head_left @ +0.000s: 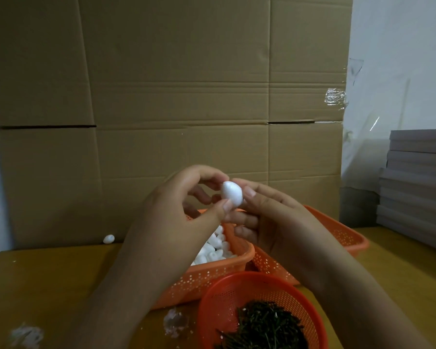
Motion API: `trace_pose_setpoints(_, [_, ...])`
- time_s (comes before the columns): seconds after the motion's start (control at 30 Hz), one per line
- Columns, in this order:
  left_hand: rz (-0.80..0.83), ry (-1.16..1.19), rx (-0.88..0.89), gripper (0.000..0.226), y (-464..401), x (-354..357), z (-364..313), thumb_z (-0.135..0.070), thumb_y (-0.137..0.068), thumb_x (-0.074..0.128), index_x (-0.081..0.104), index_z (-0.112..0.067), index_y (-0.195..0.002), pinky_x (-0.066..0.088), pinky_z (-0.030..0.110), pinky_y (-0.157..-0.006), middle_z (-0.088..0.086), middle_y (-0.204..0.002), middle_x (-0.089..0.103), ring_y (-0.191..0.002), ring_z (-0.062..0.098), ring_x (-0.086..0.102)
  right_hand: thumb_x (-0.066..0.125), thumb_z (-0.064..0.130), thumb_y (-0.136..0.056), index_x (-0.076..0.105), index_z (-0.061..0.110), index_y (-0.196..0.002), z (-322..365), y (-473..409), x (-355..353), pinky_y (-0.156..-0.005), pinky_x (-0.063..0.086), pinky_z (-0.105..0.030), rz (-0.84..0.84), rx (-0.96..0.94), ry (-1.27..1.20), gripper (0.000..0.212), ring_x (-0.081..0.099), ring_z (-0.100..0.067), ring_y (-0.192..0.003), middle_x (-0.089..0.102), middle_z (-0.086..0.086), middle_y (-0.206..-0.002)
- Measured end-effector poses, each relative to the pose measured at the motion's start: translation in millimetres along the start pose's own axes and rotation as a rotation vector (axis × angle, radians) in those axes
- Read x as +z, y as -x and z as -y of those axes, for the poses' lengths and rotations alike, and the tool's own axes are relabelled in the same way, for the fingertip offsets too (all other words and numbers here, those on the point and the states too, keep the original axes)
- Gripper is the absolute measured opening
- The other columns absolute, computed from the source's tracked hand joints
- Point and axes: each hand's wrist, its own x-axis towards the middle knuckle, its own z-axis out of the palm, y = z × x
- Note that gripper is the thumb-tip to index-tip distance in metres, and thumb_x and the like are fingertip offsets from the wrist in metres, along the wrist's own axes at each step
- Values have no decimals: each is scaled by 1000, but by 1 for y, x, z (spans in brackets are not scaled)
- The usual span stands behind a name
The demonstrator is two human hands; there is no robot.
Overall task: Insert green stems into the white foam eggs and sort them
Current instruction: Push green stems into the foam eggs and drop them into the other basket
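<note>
Both hands are meeting in the air above the orange baskets, sharing one small white foam egg point(232, 193). The left hand point(184, 205) is pinching it, thumb tip pressing the egg's lower side while the curled forefinger is arching over the top; its other fingers are tucked loosely behind. The right hand point(264, 217) is closing on the egg from the other side, thumb lying against its right end and fingers curling underneath, so each grip is nearly closed, with only the egg's width between the fingertips. Whether a stem is already going in I cannot tell. Beneath the hands, an orange perforated rectangular plastic basket point(212, 275) is holding a heap of white foam eggs point(213, 245); a second orange rectangular basket point(347, 238) is sitting just beside it on the right. Nearest me, a round orange mesh plastic bowl point(227, 295) is holding a pile of dark green stems point(267, 326). One stray white foam egg point(108, 239) is lying on the yellow-brown counter point(48, 285) at the foot of the brown cardboard sheet point(161, 84).
</note>
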Motion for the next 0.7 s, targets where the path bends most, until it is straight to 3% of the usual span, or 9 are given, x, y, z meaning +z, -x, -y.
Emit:
trace_pose_setpoints(0.1, [-43, -67, 46, 23, 0, -2, -3, -53, -73, 63, 59, -55, -96, 47, 22, -68, -31, -95, 61, -87, -3, 61, 53, 19, -94, 55, -1, -125, -3, 0, 3, -71, 56, -24, -25, 0, 17, 37, 68, -17, -89, 70, -11, -102])
trace_pose_setpoints(0.23, [-31, -109, 100, 22, 1, -1, -5, -45, -81, 67, 59, -53, -100, 38, 14, -74, -38, -106, 58, -102, -15, 52, 56, 19, -91, 68, 3, -111, -6, -1, 3, -70, 54, -20, -75, -35, 95, 29, 63, -14, -88, 70, -8, -97])
trace_pose_setpoints(0.4, [-4, -207, 151, 22, 1, 4, -6, -40, -81, 60, 60, -46, -102, 44, 19, -80, -30, -105, 60, -105, -5, 54, 59, 38, -91, 72, 8, -106, -8, -4, 9, -77, 56, -25, -39, 14, -43, 36, 63, -18, -90, 65, -13, -99])
trace_pose_setpoints(0.6, [-56, -168, 129, 24, 4, 5, -2, -42, -76, 62, 54, -48, -98, 42, 15, -74, -27, -101, 61, -101, -7, 55, 55, 28, -91, 68, 7, -114, -13, -5, 13, -83, 55, -28, 53, 76, -176, 34, 67, -19, -90, 71, -12, -97])
trace_pose_setpoints(0.7, [-80, -191, 152, 24, 3, 4, -3, -43, -76, 63, 56, -48, -99, 40, 8, -76, -28, -102, 59, -100, -8, 53, 53, 22, -94, 58, 2, -127, -16, -5, 11, -89, 50, -34, -2, 66, -68, 38, 63, -21, -94, 67, -12, -102])
